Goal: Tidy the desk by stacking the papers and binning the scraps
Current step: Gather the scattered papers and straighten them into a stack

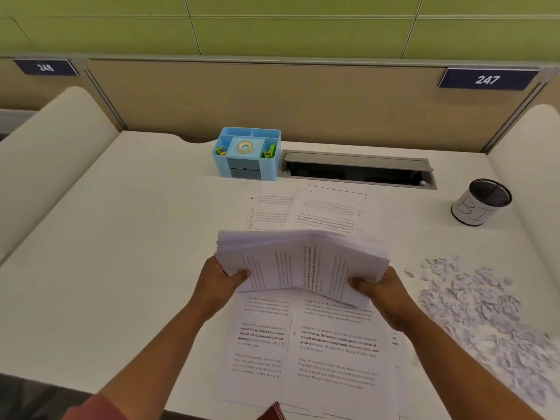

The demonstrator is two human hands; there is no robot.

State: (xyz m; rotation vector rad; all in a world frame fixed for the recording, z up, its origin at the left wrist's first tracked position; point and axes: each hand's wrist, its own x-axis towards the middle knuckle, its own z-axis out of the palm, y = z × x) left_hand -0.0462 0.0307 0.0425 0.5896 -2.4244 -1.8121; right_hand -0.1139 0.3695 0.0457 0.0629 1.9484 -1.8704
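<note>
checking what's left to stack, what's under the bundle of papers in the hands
Under the bundle of papers, gripped by the left hand and right hand, loose printed sheets lie on the desk. The bundle covers their middle, so their number there cannot be told.

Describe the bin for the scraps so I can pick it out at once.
Start at the grey cable hatch along the back of the desk and look past its right end. There stands a small round cup with black mesh inside and a white paper wrap hand-lettered "BI". Unlike the blue organiser, it is round and black-and-white.

Blue organiser beside cable hatch
</note>
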